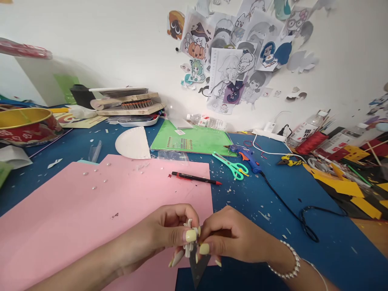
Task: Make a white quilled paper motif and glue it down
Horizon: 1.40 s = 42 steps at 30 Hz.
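My left hand is closed, its thumb and fingers pinching a small white ornament with a lumpy, bow-like outline. My right hand, with a beaded bracelet, is closed in a pinch right beside it, fingertips nearly touching the left ones. From under the right thumb hangs a dark grey pointed strip, thin and partly see-through; its upper end is hidden by the fingers. Both hands are above the front edge of a pink sheet. Whether the strip is joined to the ornament cannot be seen.
A black pen with red tip lies on the pink sheet, near several pearl beads. Teal scissors and a blue glue gun with its cord lie to the right. Behind are a green sheet and a white half-disc.
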Available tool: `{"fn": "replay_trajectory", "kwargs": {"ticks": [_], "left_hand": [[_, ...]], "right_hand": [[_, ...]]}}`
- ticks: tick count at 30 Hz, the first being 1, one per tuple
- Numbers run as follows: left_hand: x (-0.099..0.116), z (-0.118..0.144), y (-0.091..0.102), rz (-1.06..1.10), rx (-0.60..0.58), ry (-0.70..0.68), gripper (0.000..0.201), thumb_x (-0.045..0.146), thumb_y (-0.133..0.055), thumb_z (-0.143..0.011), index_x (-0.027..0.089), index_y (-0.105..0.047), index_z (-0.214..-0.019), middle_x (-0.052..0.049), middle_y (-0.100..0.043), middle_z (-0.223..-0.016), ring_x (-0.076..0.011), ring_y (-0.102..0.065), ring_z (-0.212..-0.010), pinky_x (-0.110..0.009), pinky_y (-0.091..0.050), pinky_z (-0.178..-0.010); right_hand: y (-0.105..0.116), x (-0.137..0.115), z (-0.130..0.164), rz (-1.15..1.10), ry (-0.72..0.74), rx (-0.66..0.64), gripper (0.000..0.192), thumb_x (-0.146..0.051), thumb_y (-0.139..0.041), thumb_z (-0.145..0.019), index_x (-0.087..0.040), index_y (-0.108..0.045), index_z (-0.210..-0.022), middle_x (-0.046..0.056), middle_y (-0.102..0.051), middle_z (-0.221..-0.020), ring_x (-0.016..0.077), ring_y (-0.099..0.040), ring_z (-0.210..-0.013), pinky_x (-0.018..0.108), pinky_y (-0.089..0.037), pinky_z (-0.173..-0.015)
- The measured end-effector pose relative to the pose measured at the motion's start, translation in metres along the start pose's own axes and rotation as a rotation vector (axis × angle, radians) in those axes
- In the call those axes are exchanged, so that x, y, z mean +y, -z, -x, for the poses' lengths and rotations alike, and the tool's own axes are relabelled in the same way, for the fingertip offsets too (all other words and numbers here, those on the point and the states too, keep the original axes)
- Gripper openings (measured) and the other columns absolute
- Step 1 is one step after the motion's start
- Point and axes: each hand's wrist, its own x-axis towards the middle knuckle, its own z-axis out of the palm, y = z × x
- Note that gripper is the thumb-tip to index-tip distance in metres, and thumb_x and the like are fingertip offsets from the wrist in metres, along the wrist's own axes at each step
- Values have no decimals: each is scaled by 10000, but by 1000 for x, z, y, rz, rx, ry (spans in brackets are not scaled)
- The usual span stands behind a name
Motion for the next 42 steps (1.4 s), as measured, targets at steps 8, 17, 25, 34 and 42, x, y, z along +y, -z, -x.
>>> {"fn": "replay_trajectory", "kwargs": {"ticks": [8,17,25,34,42], "left_hand": [[-1,0,0,-72,0,47,147,260,-659,-664,128,-626,-720,5,-556,-624,-74,-480,-499,-147,-382,-403],[-2,0,2,-17,-17,47,151,266,-656,-671,133,-583,-679,4,-566,-613,-72,-471,-492,-151,-386,-419],[-2,1,0,-27,15,63,152,252,-684,-637,127,-598,-657,6,-576,-595,-75,-486,-499,-160,-392,-457],[0,1,-1,-8,-4,33,171,276,-675,-647,129,-590,-663,-6,-591,-598,-90,-511,-504,-180,-426,-467],[-3,0,1,12,62,24,149,225,-680,-649,118,-581,-619,-4,-599,-559,-82,-523,-462,-186,-452,-453]], "right_hand": [[0,-2,1,121,48,-22,209,-259,-488,-797,-94,-595,-729,-16,-507,-519,38,-468,-448,121,-347,-433],[1,-1,0,146,73,-26,205,-273,-502,-790,-100,-612,-794,-14,-514,-526,48,-490,-455,131,-364,-444],[2,-3,1,213,128,-42,288,-342,-457,-808,-108,-623,-829,-2,-524,-554,55,-500,-488,144,-394,-486],[2,-4,2,245,127,-11,286,-342,-445,-814,-117,-619,-793,0,-538,-556,58,-499,-501,149,-390,-493],[1,-5,2,315,172,35,236,-313,-480,-800,-125,-622,-795,3,-557,-594,54,-472,-504,149,-353,-480]]}}
